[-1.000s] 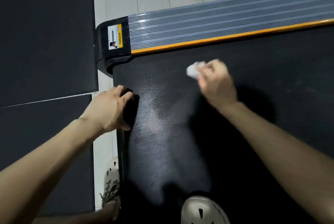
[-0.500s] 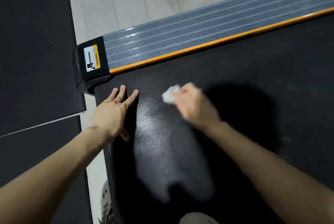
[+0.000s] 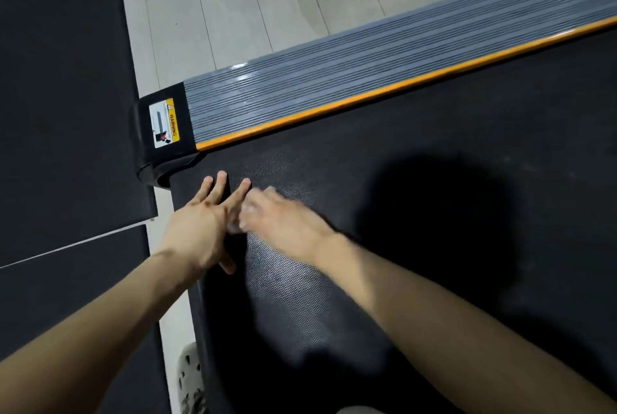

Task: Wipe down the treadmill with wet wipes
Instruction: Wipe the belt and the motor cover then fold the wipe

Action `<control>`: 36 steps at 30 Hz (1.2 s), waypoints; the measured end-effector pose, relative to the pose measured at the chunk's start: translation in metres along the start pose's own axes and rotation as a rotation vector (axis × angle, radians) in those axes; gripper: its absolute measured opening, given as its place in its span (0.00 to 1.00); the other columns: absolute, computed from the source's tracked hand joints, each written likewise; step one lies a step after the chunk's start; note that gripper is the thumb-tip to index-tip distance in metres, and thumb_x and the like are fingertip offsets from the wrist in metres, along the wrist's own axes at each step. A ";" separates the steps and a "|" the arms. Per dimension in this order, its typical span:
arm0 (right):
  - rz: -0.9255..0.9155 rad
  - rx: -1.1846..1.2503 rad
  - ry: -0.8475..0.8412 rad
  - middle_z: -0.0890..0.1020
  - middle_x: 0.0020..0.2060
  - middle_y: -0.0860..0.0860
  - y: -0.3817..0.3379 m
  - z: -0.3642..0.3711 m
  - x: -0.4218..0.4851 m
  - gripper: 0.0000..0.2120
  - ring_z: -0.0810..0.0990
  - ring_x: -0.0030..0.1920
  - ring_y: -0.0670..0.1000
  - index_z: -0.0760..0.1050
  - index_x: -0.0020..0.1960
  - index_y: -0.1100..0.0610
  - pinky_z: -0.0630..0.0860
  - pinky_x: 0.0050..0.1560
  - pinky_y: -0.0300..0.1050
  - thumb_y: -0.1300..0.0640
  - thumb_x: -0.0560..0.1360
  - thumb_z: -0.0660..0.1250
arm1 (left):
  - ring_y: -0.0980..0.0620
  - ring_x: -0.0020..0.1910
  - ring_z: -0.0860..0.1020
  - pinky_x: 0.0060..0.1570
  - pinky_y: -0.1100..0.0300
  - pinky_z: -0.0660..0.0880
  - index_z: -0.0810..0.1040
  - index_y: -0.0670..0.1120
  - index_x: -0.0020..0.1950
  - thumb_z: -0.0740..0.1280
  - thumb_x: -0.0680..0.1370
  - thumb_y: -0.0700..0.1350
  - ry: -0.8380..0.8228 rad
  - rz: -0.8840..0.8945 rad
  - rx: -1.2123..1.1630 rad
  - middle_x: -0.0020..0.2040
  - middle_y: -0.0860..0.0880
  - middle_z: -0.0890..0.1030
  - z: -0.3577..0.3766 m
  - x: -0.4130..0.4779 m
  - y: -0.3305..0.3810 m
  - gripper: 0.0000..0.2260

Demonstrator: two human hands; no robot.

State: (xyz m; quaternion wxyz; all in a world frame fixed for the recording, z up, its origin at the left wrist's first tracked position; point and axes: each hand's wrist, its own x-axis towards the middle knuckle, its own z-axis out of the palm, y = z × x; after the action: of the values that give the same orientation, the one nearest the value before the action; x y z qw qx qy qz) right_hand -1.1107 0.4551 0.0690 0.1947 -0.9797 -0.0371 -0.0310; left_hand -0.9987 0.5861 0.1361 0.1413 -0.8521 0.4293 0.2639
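The treadmill's black belt (image 3: 434,246) fills the right and lower part of the view. Its grey ribbed side rail (image 3: 334,86) with an orange edge runs along the far side. My left hand (image 3: 203,226) lies flat on the belt's rear end, fingers straight and spread. My right hand (image 3: 283,220), blurred by motion, sits right beside it and holds a crumpled white wet wipe (image 3: 238,225) against the belt. Only a pale edge of the wipe shows under the fingers. A damp sheen marks the belt below the hands.
A black end cap with a warning sticker (image 3: 165,124) closes the rail's rear corner. Dark floor mats (image 3: 60,113) lie to the left, with pale floor tiles (image 3: 217,12) between. A light perforated shoe (image 3: 190,377) shows at the bottom edge. Equipment bases stand at the top.
My right hand swept the wipe leftward across the belt until it reached my left hand. The left hand went from gripping the belt's end to lying flat. The view tilted upward.
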 end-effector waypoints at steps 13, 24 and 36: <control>0.579 -0.269 0.294 0.78 0.55 0.52 0.035 -0.020 0.010 0.17 0.75 0.50 0.54 0.75 0.64 0.49 0.73 0.45 0.50 0.61 0.77 0.63 | 0.47 0.86 0.45 0.78 0.52 0.66 0.36 0.64 0.84 0.89 0.52 0.57 0.034 0.007 0.002 0.87 0.48 0.41 0.003 0.001 -0.002 0.77; 1.133 -0.195 0.594 0.76 0.58 0.58 0.201 -0.100 -0.126 0.17 0.81 0.54 0.62 0.80 0.63 0.59 0.76 0.59 0.51 0.49 0.82 0.62 | 0.48 0.86 0.45 0.76 0.51 0.69 0.36 0.66 0.84 0.89 0.49 0.58 0.042 0.002 -0.011 0.87 0.50 0.42 0.006 0.003 -0.005 0.78; 0.152 0.132 -0.024 0.75 0.49 0.48 -0.014 -0.028 -0.069 0.12 0.74 0.46 0.53 0.80 0.60 0.48 0.78 0.50 0.49 0.58 0.80 0.64 | 0.47 0.86 0.45 0.78 0.51 0.66 0.36 0.65 0.84 0.89 0.49 0.58 0.028 -0.011 -0.010 0.87 0.49 0.42 0.007 0.004 -0.004 0.79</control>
State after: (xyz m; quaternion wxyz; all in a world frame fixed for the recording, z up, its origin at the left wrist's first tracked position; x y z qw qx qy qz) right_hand -1.1814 0.4527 0.0948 0.2600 -0.9650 0.0329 -0.0017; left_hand -0.9963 0.5889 0.1283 0.1325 -0.8589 0.4250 0.2532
